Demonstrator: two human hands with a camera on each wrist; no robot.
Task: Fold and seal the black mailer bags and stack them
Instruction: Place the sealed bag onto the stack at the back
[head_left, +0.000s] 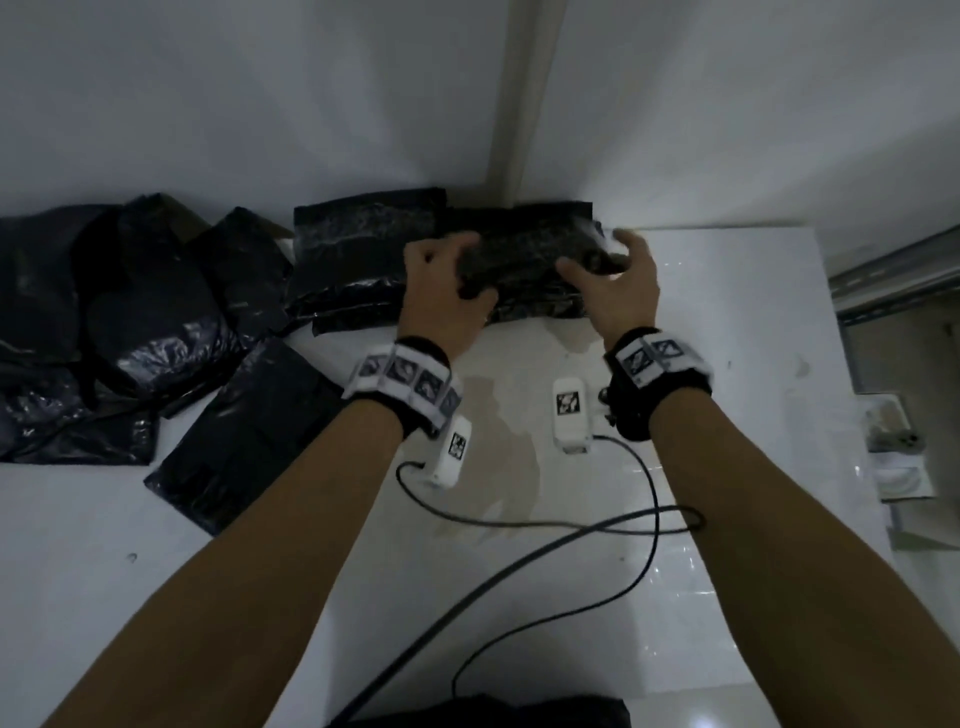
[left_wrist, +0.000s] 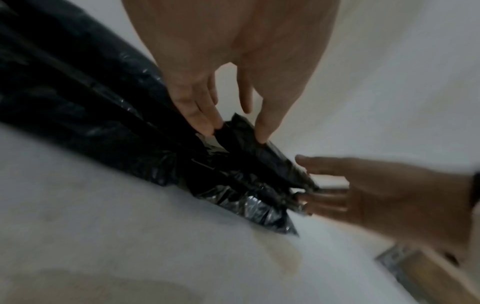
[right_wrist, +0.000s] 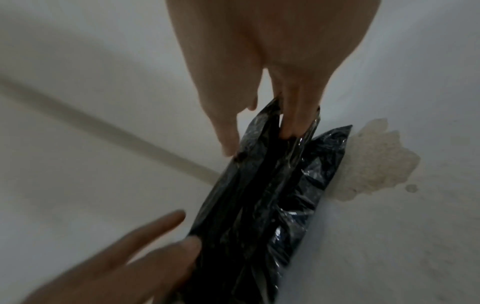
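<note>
A folded black mailer bag (head_left: 524, 252) is gripped at both ends, low over a stack of black bags (head_left: 540, 309) at the table's far edge by the wall corner. My left hand (head_left: 462, 267) pinches its left end between thumb and fingers (left_wrist: 205, 121), the bag (left_wrist: 241, 139) running away from them. My right hand (head_left: 597, 257) holds the right end, fingers (right_wrist: 293, 121) tucked into the fold and the thumb on the bag (right_wrist: 249, 185). A shiny crinkled bag of the stack (right_wrist: 314, 170) lies just under it.
More folded black bags (head_left: 363, 249) lie left of the stack, a loose heap of black bags (head_left: 119, 322) at far left, and one flat bag (head_left: 244, 441) nearer me. Black cables (head_left: 571, 525) cross the white table (head_left: 753, 519). Walls stand close behind; the table ends at right.
</note>
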